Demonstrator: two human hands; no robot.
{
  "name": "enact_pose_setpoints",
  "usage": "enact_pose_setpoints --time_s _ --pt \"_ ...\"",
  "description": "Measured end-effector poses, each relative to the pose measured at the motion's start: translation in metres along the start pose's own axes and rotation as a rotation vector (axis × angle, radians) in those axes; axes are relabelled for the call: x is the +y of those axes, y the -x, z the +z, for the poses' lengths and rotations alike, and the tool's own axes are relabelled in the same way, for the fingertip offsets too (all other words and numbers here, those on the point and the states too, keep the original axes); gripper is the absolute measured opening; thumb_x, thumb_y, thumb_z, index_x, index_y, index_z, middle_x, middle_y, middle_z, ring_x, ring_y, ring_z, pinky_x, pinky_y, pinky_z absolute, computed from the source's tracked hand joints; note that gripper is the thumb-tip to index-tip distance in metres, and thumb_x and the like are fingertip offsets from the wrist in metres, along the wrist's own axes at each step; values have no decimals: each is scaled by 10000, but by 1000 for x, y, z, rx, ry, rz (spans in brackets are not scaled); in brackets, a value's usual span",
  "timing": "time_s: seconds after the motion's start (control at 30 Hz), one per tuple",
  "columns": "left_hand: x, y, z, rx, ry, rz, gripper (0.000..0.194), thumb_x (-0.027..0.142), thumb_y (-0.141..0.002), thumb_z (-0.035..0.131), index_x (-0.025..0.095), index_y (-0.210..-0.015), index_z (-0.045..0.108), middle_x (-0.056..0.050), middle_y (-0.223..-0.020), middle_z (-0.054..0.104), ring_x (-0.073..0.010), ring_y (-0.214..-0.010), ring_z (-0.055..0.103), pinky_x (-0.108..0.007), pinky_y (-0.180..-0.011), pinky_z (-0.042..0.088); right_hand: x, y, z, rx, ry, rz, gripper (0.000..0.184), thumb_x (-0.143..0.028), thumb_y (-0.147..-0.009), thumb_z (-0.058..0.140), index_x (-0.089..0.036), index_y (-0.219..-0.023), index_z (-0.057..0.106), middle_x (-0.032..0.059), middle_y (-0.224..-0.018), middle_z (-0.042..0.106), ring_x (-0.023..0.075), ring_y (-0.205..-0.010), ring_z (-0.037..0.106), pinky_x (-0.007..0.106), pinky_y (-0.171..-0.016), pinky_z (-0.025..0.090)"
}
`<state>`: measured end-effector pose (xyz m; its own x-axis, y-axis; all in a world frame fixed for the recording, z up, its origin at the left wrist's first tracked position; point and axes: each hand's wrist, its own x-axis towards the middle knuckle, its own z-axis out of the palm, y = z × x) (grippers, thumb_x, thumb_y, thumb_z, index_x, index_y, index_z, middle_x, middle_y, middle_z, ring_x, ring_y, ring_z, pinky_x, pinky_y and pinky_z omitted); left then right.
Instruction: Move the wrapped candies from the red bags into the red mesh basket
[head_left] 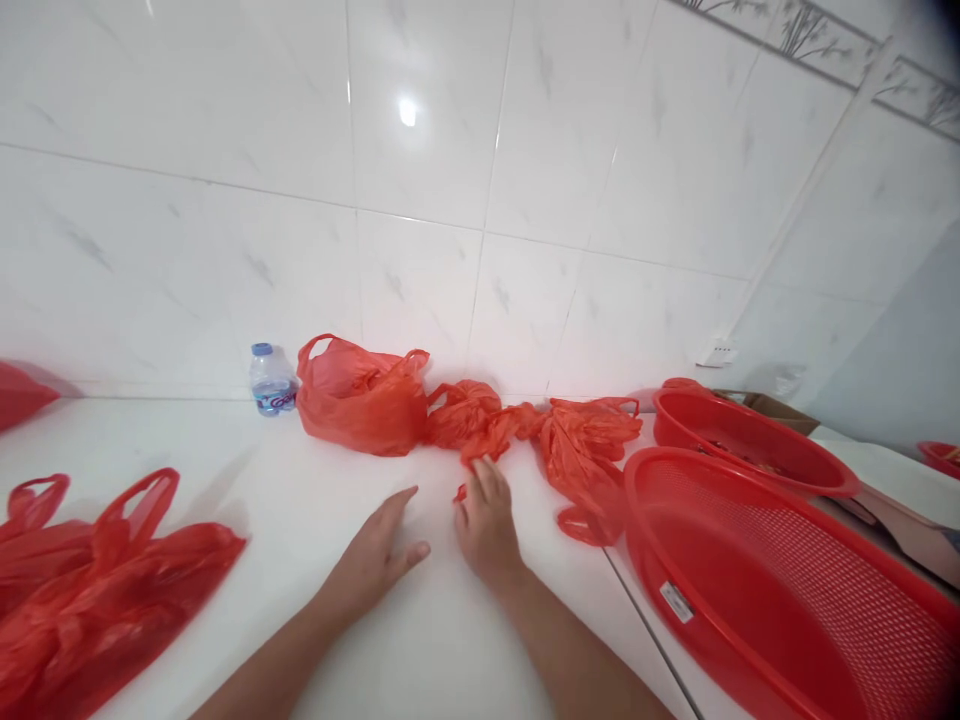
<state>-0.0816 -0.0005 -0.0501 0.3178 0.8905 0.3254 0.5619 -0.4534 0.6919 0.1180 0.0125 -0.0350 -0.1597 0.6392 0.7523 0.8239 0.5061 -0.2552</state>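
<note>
Left hand [367, 570] spread wide with nothing in it, right hand [489, 530] curled at the crumpled bag [461, 408]!
Left bag [161, 570] runs out of frame; left thumb and fingers gape over the table [412, 650]; right fingertips meet red plastic, the bag lying near the wall [420, 290], but that hand hides its hold, so can't tell whether it's closed; basket [742, 600], far right, cut off.

Bright, cool-white light overall, fairly even; a refl. shows as a small blown-out spot on the glossy tiled wall [420, 180]. Soft shadows on the white bench [420, 640], e.g. behind the near-L red bag [150, 590]. Wide-angle distort.: R-side basket [750, 590] looks stretched, far-R corners go dark. Fine detail a bit soft; print on basket's label [677, 602] unreadable.
</note>
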Motion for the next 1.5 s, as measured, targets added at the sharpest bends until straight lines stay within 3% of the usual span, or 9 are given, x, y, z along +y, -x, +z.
enact_pose_setpoints --time_s 0.1,0.2,0.4,0.57,0.83,1.07,1.2,1.37,1.5 --pt "3 3 -11 85 309 -35 659 488 -892 448 237 -1450 203 -143 -1510 285 -293 -1391 264 -512 -1102 286 -44 14 -3 -85 -94 -187 454 -109 -821 437 -153 -1268 500 134 -1233 529 279 -1259 377 507 -1059 319" --pt "7 4 -19 80 569 -85 718 567 -863 449 225 -1444 203 -172 -1489 311 -309 -1350 342 -512 -1086 311 -67 26 1 -230 -186 -297 337 -133 -804 486 -186 -1121 588 97 -1068 591 255 -1127 468 469 -1004 378" --pt "8 1 -14 36 739 -236 825 397 -757 689 208 -1430 252 -164 -1341 508 -265 -1127 578 -443 -985 431 -67 34 10 -371 -276 -416 56 -194 -772 560 -199 -776 616 50 -856 594 216 -945 516 385 -884 438" --pt "12 -1 -12 20 865 -258 633 264 -734 692 199 -1320 462 -30 -885 708 -206 -805 669 -338 -760 506 -67 35 7 -428 -251 -428 74 -191 -788 522 -194 -726 563 25 -743 547 161 -720 491 300 -708 436" --pt "3 -4 -21 260 1257 -282 204 178 -700 729 161 -887 648 -11 -828 711 -134 -710 647 -250 -682 504 -66 29 -7 -394 -401 -203 45 -222 -826 499 -212 -838 542 19 -775 588 162 -725 530 278 -659 430" --pt "-4 -3 -29 302 1341 -327 263 179 -742 681 169 -997 617 -50 -931 709 -152 -790 676 -306 -778 536 -57 25 -6 -255 -604 267 197 -353 -893 432 -205 -983 526 31 -871 572 140 -697 543 269 -658 465" --pt "-1 -2 -30 294 1364 -321 223 119 -725 670 164 -939 630 -45 -910 711 -161 -825 674 -303 -809 533 -48 21 0 -269 -632 504 299 -406 -888 442 -201 -1097 504 21 -866 568 129 -630 518 260 -594 463" --pt "4 1 -31 279 1359 -276 210 210 -751 706 168 -949 650 -61 -984 704 -217 -949 648 -338 -853 525 -47 21 3 -304 -722 606 490 -369 -840 497 -209 -1292 398 76 -1091 575 148 -686 579 291 -615 501" --pt "7 5 -36 233 1325 -239 146 260 -773 695 164 -873 651 -16 -839 704 -213 -851 653 -316 -763 528 -47 20 3 -426 -686 516 215 -220 -779 472 -222 -966 578 7 -828 586 154 -682 553 267 -607 469"
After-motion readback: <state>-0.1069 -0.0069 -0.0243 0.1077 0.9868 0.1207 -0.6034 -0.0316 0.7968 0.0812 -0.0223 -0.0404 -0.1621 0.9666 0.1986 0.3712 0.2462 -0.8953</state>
